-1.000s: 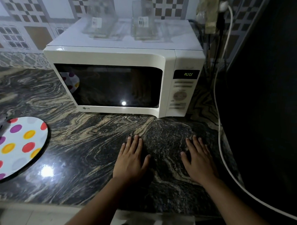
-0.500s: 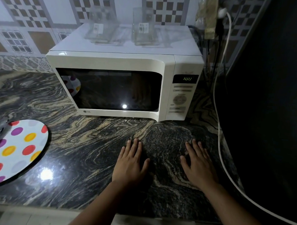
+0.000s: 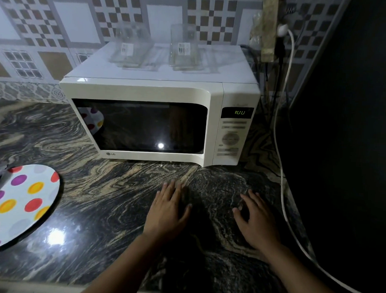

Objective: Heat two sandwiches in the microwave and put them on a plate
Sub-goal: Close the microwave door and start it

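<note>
A white microwave (image 3: 212, 96) stands on the dark marbled counter (image 3: 101, 200), door closed, its green display (image 3: 240, 112) lit. The window is dark, so I cannot see any sandwich inside. A white plate with coloured dots (image 3: 19, 203) lies at the counter's left edge, with a dark utensil across its far left side. My left hand (image 3: 166, 211) lies flat on the counter in front of the microwave, fingers straight. My right hand (image 3: 254, 217) rests flat to its right, holding nothing.
Two clear plastic containers (image 3: 134, 48) (image 3: 184, 48) sit on top of the microwave. A white cable (image 3: 281, 172) runs from a wall plug down along the counter's right side. A tall dark appliance (image 3: 347, 131) fills the right. Tiled wall behind.
Both hands stay flat on the counter. The view has tilted up a little, so the microwave sits lower in frame.
</note>
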